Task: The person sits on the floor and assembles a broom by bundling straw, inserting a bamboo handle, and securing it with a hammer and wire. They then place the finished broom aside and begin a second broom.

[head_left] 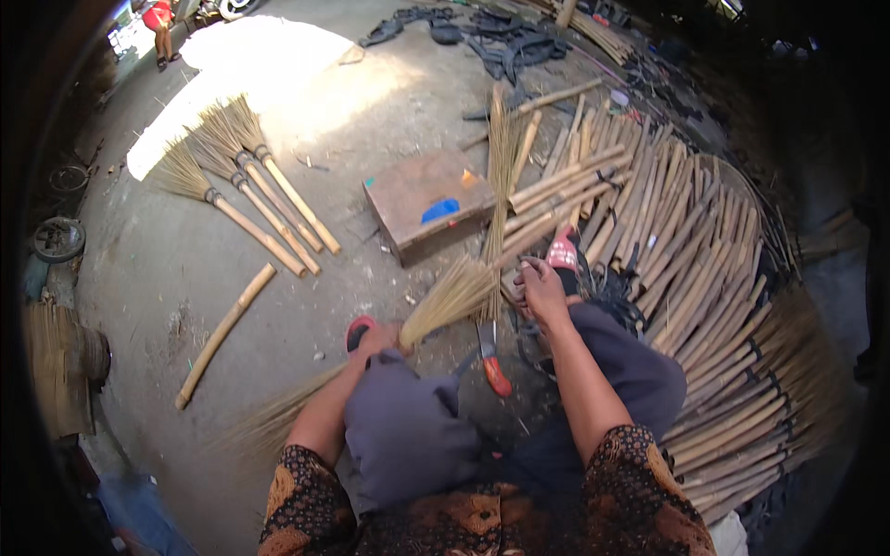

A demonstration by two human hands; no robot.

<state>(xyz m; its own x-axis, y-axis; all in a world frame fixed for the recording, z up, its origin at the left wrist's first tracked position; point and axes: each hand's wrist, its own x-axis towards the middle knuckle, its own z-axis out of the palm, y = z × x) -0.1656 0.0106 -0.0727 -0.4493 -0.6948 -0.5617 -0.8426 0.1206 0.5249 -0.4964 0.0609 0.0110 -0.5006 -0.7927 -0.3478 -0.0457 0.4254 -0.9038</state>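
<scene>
A bundle of thin straw bristles (451, 296) slants up to the right from my left hand (378, 340), which is closed around it beside my left knee. More bristles (278, 412) stick out on the other side of my left forearm, perhaps the same bundle's far end. Over my right knee my right hand (545, 293) has its fingers curled together, close to the bundle's upper tip; what they hold, if anything, is too small to make out. Between my legs lies a knife (497, 374) with a red-orange handle, its blade pointing away from me.
A low wooden block (426, 199) stands ahead, a long sheaf of bristles (501, 157) lying along its right side. Three finished brooms (269, 199) and one bare stick (225, 335) lie left. Many wooden sticks (695, 241) pile up right. Black strips (505, 46) lie far off; a person (159, 23) stands top left.
</scene>
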